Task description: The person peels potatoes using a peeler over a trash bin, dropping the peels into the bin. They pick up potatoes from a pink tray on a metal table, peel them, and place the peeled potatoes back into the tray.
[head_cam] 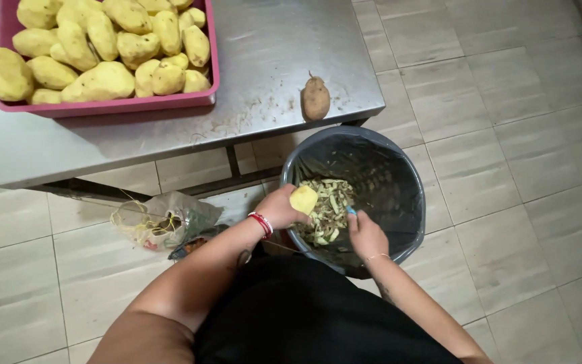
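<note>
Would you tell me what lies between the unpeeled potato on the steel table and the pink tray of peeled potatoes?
In the head view, only bare, scuffed steel table lies between the unpeeled potato and the pink tray.

Potato: pale yellow, partly peeled potato, lower centre of the frame, gripped in the left hand above the bin.
Peeler: small blue-handled peeler, only its tip showing, clasped in the right hand, just right of the potato.

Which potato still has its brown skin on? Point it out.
The lone potato lying on the metal table beside the pink tray; the others are peeled yellow.
</note>
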